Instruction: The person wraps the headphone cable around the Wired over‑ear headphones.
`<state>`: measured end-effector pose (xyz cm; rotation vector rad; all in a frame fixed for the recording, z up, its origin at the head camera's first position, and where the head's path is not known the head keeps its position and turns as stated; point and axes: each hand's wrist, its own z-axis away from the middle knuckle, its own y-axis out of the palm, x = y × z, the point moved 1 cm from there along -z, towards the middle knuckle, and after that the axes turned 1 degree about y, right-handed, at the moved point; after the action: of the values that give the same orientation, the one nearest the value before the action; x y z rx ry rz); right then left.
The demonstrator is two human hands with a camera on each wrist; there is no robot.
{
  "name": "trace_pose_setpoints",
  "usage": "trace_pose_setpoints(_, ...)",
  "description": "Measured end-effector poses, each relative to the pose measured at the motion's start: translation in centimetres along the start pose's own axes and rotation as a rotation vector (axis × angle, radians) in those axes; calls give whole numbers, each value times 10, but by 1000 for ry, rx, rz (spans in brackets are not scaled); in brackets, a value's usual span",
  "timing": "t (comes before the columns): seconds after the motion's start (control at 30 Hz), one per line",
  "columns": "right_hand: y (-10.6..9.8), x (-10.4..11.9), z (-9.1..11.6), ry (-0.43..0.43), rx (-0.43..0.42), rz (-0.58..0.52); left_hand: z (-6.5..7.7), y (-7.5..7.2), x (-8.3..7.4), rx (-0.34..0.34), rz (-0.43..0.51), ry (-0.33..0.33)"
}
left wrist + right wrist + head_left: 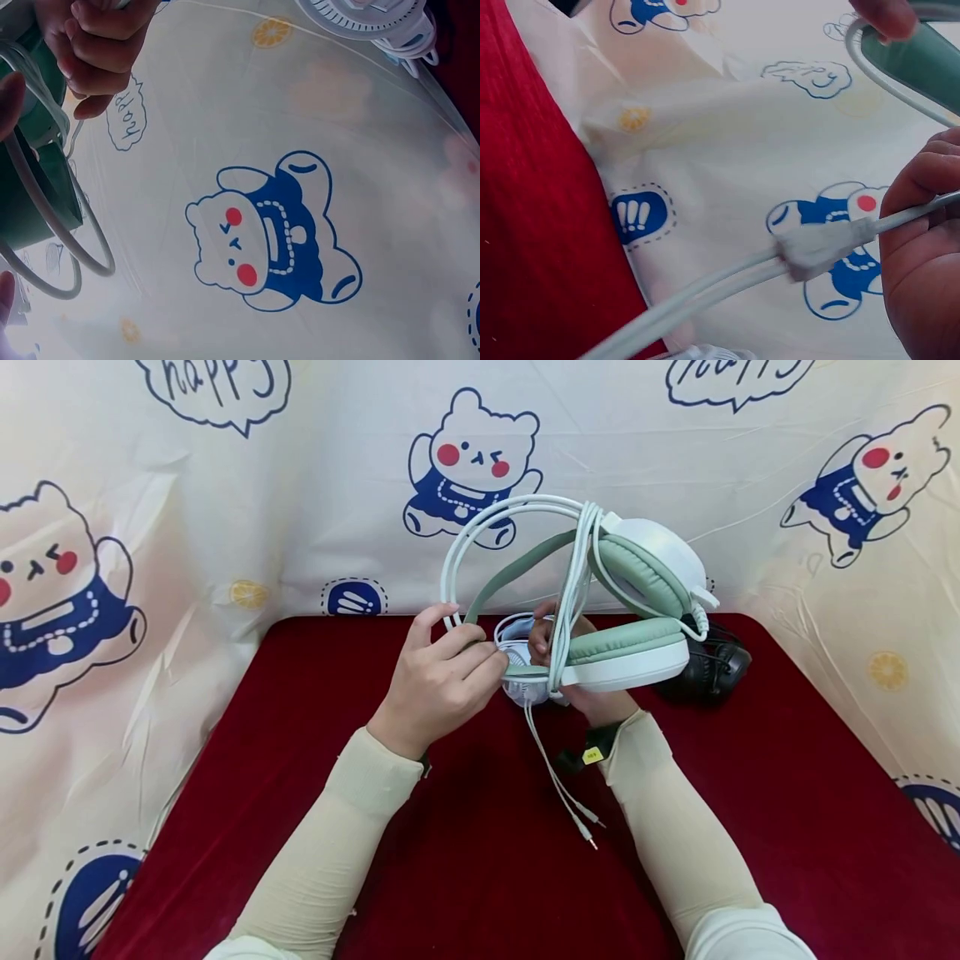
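Note:
In the head view, white headphones with green padding (pixel 630 675) are held up over the table. My left hand (pixel 446 689) grips the headband side, with its fingers curled near the white cable loops (pixel 450 568). Several turns of white cable (pixel 576 585) wrap round the headband by the ear cups. My right hand (pixel 606 703), partly hidden behind the headphones, curls its fingers round the cable. In the right wrist view, a cable splitter (pixel 817 251) sticks out from that fist. Two thin leads with plugs (pixel 585 831) hang below the headphones.
Another white pair of headphones (pixel 517 652) lies behind my hands, partly hidden. Black headphones (pixel 716 668) rest at the table's back right. A red cloth (pixel 480 860) covers the table, and a printed curtain (pixel 360 468) hangs behind and at both sides.

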<state>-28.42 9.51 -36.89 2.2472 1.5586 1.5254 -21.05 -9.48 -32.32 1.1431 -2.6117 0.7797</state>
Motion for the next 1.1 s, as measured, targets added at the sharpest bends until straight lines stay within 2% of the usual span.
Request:
trace_pose_setpoints(0.07,5,-4,1,22,-36,54,-1,0,1,-4,-8,-12)
trace_pose_setpoints(0.23,12,-11,-1,126,-59,110,-1,-2,4,-24,-25,-34)
trace_pose_setpoints(0.37,18,-14,-1,193,-58,132,0,-4,8,-40,-48,-55)
trace_pose_setpoints(0.53,26,-21,-2,269,-52,176,1,-8,13,-41,-77,-113)
trace_pose_setpoints(0.7,34,-27,2,313,-21,221,2,-10,19,-43,-99,-157)
trace_pose_setpoints(0.83,39,-30,5,344,-2,209,5,-12,25,-35,-120,-186)
trace_pose_setpoints(1.1,45,-33,6,345,33,245,11,-14,32,-14,-138,-210)
